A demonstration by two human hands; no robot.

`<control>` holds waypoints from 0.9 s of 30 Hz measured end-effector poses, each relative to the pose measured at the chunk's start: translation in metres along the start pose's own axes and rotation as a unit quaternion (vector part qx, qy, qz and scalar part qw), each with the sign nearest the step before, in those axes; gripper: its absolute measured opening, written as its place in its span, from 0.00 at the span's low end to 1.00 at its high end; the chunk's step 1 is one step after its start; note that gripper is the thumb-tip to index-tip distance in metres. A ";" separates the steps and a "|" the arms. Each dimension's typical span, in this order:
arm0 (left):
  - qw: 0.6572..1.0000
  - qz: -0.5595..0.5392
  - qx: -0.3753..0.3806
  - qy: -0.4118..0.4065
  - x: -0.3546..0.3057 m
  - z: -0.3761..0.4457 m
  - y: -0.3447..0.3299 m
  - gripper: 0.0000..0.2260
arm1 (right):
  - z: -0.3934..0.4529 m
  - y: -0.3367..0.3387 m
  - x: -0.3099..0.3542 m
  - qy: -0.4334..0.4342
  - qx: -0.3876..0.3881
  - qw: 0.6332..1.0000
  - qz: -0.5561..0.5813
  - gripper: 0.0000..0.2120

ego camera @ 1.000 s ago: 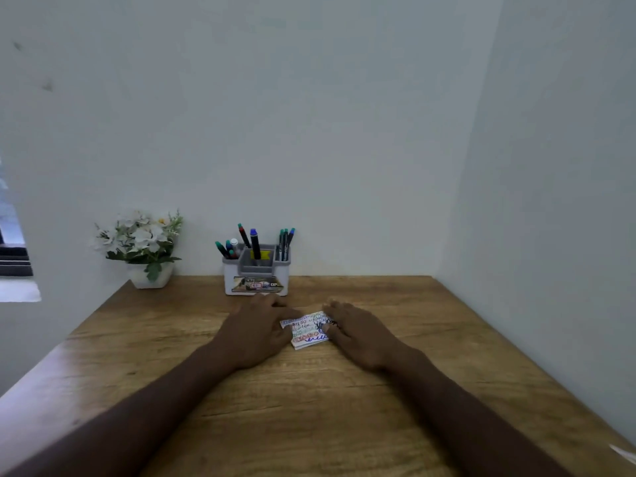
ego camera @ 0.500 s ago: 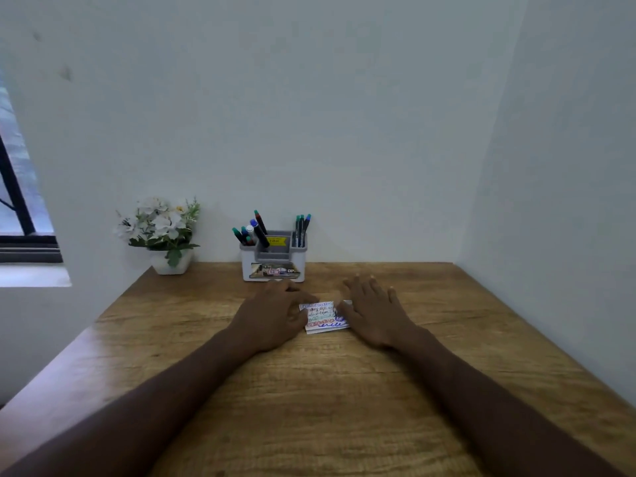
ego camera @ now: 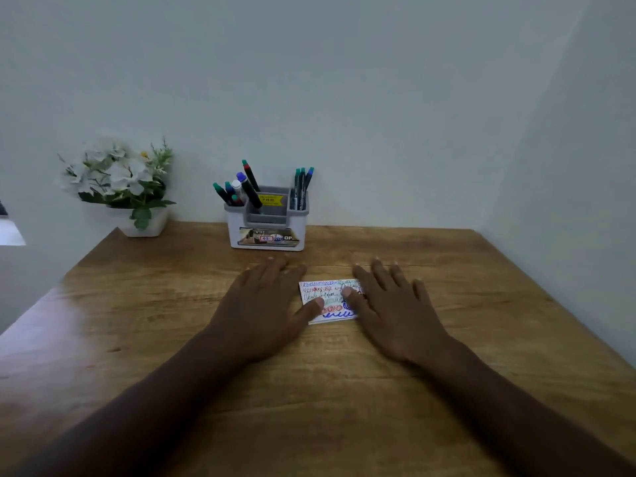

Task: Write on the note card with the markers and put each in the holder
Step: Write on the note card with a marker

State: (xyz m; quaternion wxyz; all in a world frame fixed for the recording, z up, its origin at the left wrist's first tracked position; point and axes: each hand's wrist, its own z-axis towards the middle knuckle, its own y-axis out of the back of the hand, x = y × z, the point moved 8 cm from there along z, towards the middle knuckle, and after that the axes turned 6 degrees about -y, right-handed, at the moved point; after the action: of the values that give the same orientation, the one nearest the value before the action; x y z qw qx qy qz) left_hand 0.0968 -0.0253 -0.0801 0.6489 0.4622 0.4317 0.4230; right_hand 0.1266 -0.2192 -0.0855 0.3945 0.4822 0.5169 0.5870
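A small white note card covered in red, blue and green scribbles lies flat in the middle of the wooden table. My left hand rests palm down on the table at the card's left side, thumb tip on the card. My right hand lies flat at its right side, thumb also on the card. Both hands hold nothing, fingers spread. Behind the card stands a white and grey holder with several markers upright in its compartments.
A white pot of white artificial flowers stands at the table's back left corner. White walls close the table at the back and on the right. A window sill shows at the far left edge.
The camera has tilted down and moved closer. Both hands have spread flat beside the card, thumbs resting on it; the card sits squarer to me than a second ago.
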 end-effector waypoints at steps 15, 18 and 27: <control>0.999 -0.022 0.029 0.027 -0.003 -0.009 -0.001 0.36 | -0.007 0.003 0.002 -0.043 0.009 0.998 0.035 0.37; 0.998 -0.024 0.044 0.037 -0.006 -0.008 0.005 0.35 | -0.008 0.011 0.002 -0.055 0.022 0.997 0.056 0.38; 0.994 -0.042 0.086 0.057 -0.001 -0.006 0.004 0.36 | -0.011 0.027 0.006 -0.074 0.057 0.994 0.064 0.36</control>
State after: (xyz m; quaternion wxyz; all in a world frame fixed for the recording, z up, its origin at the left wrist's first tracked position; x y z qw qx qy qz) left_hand 0.0901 -0.0240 -0.0775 0.5980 0.4728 0.5224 0.3821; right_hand 0.1158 -0.2198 -0.0583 0.3652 0.5784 0.4870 0.5430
